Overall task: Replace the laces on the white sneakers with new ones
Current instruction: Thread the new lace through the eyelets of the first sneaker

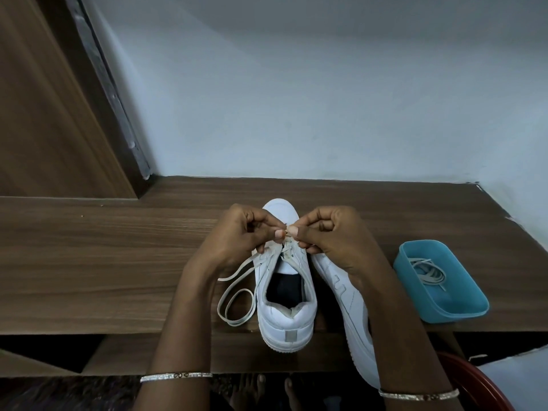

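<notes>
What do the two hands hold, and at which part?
The left hand and right hand each pinch the lace just above the sneaker eyelets.

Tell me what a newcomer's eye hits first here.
The left hand and right hand meet mid-frame, pinching a lace above the upright white sneaker on the wooden table; the lace's slack loops to the sneaker's left. A second sneaker lies on its side just right, and a bright blue tray farther right holds coiled laces.
</notes>
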The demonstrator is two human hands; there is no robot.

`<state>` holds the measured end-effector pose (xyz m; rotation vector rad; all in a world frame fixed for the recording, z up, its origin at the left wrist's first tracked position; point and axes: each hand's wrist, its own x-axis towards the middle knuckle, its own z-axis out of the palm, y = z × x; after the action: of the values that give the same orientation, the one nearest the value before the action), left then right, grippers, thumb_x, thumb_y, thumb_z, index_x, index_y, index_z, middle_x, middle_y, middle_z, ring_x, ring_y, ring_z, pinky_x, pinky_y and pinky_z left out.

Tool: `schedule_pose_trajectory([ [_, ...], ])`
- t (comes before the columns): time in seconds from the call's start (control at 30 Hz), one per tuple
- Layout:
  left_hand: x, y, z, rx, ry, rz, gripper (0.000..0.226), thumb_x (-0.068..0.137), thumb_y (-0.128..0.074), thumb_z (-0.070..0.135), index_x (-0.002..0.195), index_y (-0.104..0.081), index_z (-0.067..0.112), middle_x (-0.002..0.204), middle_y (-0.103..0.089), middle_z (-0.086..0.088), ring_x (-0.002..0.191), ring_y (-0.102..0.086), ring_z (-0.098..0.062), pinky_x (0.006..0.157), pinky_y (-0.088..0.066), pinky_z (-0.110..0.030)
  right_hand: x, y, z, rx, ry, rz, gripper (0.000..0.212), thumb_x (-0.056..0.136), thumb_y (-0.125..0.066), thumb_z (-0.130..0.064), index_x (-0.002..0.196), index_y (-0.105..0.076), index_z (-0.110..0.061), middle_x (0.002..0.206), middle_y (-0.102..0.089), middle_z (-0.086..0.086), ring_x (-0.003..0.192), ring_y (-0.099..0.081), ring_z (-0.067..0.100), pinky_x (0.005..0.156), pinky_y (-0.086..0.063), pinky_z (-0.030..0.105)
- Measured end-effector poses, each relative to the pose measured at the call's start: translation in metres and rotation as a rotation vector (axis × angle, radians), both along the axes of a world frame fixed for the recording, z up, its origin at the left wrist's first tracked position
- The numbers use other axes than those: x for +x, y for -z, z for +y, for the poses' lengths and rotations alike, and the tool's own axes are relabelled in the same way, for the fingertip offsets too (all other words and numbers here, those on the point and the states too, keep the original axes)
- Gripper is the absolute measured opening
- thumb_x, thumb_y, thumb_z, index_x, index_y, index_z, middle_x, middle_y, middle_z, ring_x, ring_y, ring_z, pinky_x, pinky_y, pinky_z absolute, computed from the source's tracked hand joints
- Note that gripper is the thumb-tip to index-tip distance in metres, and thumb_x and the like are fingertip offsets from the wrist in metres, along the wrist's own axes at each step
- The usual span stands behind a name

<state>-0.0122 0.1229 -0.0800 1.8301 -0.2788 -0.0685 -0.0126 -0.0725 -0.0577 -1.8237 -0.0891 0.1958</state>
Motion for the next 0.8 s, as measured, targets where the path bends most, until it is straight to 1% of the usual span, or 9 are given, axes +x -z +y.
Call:
schedule_pose_trajectory([
  [0.07, 0.001, 0.001, 0.002, 0.048, -0.026, -0.027, 0.005, 0.088, -0.073, 0.012, 0.089, -0.076, 0.009, 0.069, -0.071, -0.001, 0.049, -0.052, 0.000, 0.051, -0.041, -0.016, 0.000, 0.000, -0.003, -0.224, -0.052, 0.016, 0.038, 0.065, -0.092, -0.033, 0.088, -0.071, -0.012, 0.080, -0.073, 0.010, 0.066, -0.064, 0.010, 0.064, -0.053, 0.026],
  [0.17, 0.002, 0.003, 0.005, 0.127, -0.050, -0.020, 0.004, 0.083, -0.079, 0.021, 0.080, -0.077, 0.019, 0.060, -0.066, 0.005, 0.055, -0.052, -0.004, 0.057, -0.041, -0.025, -0.002, 0.003, 0.000, -0.607, -0.159, 0.020, 0.052, 0.055, -0.095, -0.042, 0.090, -0.063, -0.023, 0.085, -0.067, -0.004, 0.078, -0.063, 0.010, 0.075, -0.055, 0.032],
  [0.23, 0.002, 0.004, 0.005, 0.156, -0.037, -0.009, 0.005, 0.080, -0.082, 0.022, 0.077, -0.078, 0.020, 0.054, -0.058, 0.010, 0.052, -0.045, -0.004, 0.055, -0.037, -0.025, -0.004, 0.006, 0.008, -0.692, -0.175, -0.016, 0.051, 0.054, -0.094, -0.042, 0.088, -0.059, -0.026, 0.086, -0.064, -0.007, 0.082, -0.062, 0.014, 0.079, -0.055, 0.038],
  [0.3, 0.002, 0.004, 0.004, 0.177, -0.030, -0.012, 0.006, 0.078, -0.083, 0.021, 0.075, -0.078, 0.021, 0.051, -0.054, 0.012, 0.051, -0.040, -0.003, 0.054, -0.034, -0.026, -0.006, 0.008, 0.015, -0.750, -0.162, -0.091, 0.040, 0.060, -0.090, -0.036, 0.084, -0.060, -0.025, 0.083, -0.064, -0.007, 0.082, -0.063, 0.015, 0.080, -0.054, 0.040],
  [0.43, -0.002, 0.001, 0.004, 0.232, 0.030, -0.022, 0.008, 0.078, -0.082, 0.011, 0.074, -0.077, 0.017, 0.051, -0.058, 0.016, 0.050, -0.043, 0.000, 0.054, -0.036, -0.022, -0.005, 0.005, 0.011, -0.732, -0.125, -0.124, 0.018, 0.068, -0.083, -0.026, 0.072, -0.066, -0.022, 0.069, -0.064, -0.011, 0.076, -0.066, 0.012, 0.075, -0.055, 0.032],
  [0.5, -0.002, -0.001, 0.003, 0.245, 0.046, -0.014, 0.010, 0.077, -0.081, 0.006, 0.074, -0.077, 0.015, 0.058, -0.066, 0.014, 0.056, -0.052, -0.003, 0.058, -0.044, -0.026, -0.002, 0.006, 0.006, -0.658, -0.119, -0.060, 0.017, 0.068, -0.083, -0.024, 0.070, -0.067, -0.021, 0.068, -0.068, -0.005, 0.070, -0.068, 0.013, 0.072, -0.059, 0.035],
  [0.6, 0.000, -0.001, 0.000, 0.310, 0.025, -0.045, 0.013, 0.074, -0.082, 0.009, 0.071, -0.077, 0.020, 0.069, -0.072, 0.011, 0.068, -0.065, -0.017, 0.070, -0.053, -0.040, 0.001, 0.011, 0.001, -0.565, -0.121, -0.016, 0.016, 0.068, -0.085, -0.021, 0.071, -0.069, -0.018, 0.067, -0.072, 0.001, 0.062, -0.070, 0.014, 0.071, -0.061, 0.041],
  [0.67, 0.000, -0.001, -0.003, 0.375, 0.010, -0.085, 0.013, 0.072, -0.082, 0.011, 0.068, -0.076, 0.022, 0.069, -0.072, 0.013, 0.072, -0.066, -0.018, 0.071, -0.053, -0.040, 0.002, 0.012, -0.002, -0.521, -0.127, 0.000, 0.014, 0.070, -0.084, -0.018, 0.072, -0.071, -0.016, 0.066, -0.073, 0.004, 0.060, -0.071, 0.016, 0.070, -0.062, 0.043],
  [0.8, 0.001, 0.002, -0.009, 0.416, 0.027, -0.099, 0.010, 0.069, -0.079, 0.017, 0.066, -0.074, 0.025, 0.069, -0.072, 0.009, 0.069, -0.066, -0.016, 0.068, -0.055, -0.041, 0.003, 0.012, -0.005, -0.415, -0.103, 0.072, 0.015, 0.070, -0.086, -0.012, 0.077, -0.073, -0.008, 0.068, -0.073, 0.011, 0.063, -0.074, 0.025, 0.072, -0.062, 0.043],
])
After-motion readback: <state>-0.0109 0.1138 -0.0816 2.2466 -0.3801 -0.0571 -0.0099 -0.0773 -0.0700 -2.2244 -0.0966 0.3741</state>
